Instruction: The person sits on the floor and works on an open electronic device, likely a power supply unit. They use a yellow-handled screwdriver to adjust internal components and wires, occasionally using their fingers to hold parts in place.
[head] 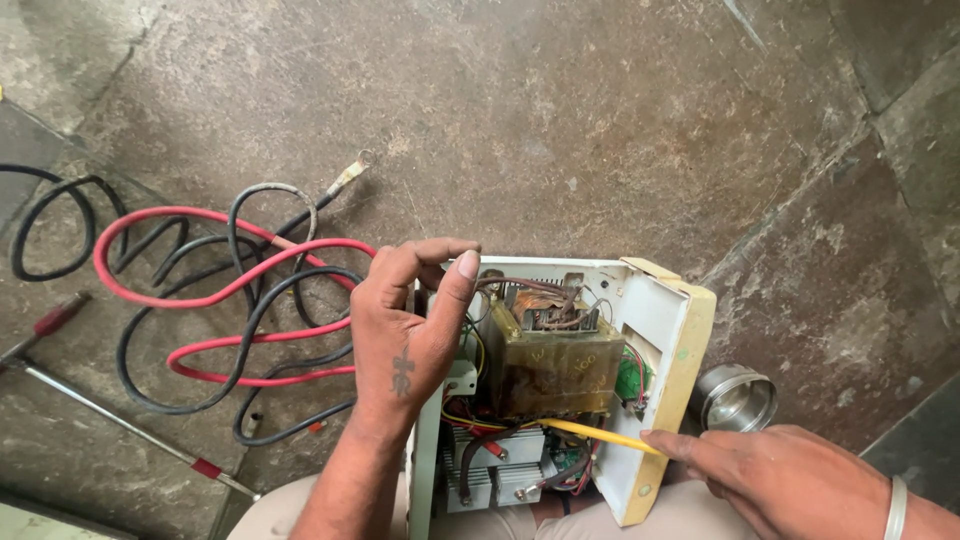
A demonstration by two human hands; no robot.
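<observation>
While left hand point(405, 335) pinches the boxy white plastic casing point(672, 330), right hand point(775, 470) clamped on a thin yellow stick point(600, 436)

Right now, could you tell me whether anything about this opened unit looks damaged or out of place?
Yes: the white casing is yellowed and chipped along its right edge, the transformer inside looks browned, and red and black cables sprawl tangled over the floor at left.

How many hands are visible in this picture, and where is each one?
2. The left hand grips the left wall of the open white device case. The right hand, at lower right, holds a thin yellow stick pointing into the case. No other hands show.
</observation>
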